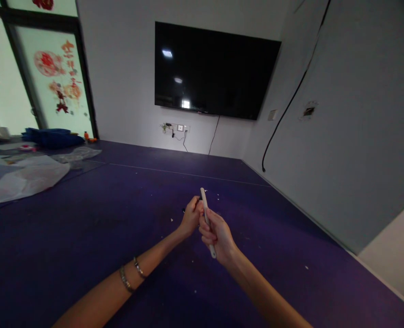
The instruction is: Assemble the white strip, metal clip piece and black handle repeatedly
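Observation:
My right hand (218, 234) is closed round a slim white-handled tool (207, 214) with a small hole near its lower end. The tool slants up and away; its exact kind is not clear. Just beyond it, my left hand (191, 216) is closed, with two bracelets on the forearm. A small dark bit (200, 197) shows at its fingertips, too little to name. The two hands meet over the purple surface (120, 237), and the right hand partly hides the left fingers. Small pale scraps (218, 197) lie around them.
Crumpled clear plastic sheets (34, 175) and a dark blue cloth (53, 137) lie at the left. A wall-mounted television (215, 70) hangs ahead, above sockets (179, 128) with cords. A black cable (285, 109) dangles down the right wall. A decorated glass door (51, 77) stands at the far left.

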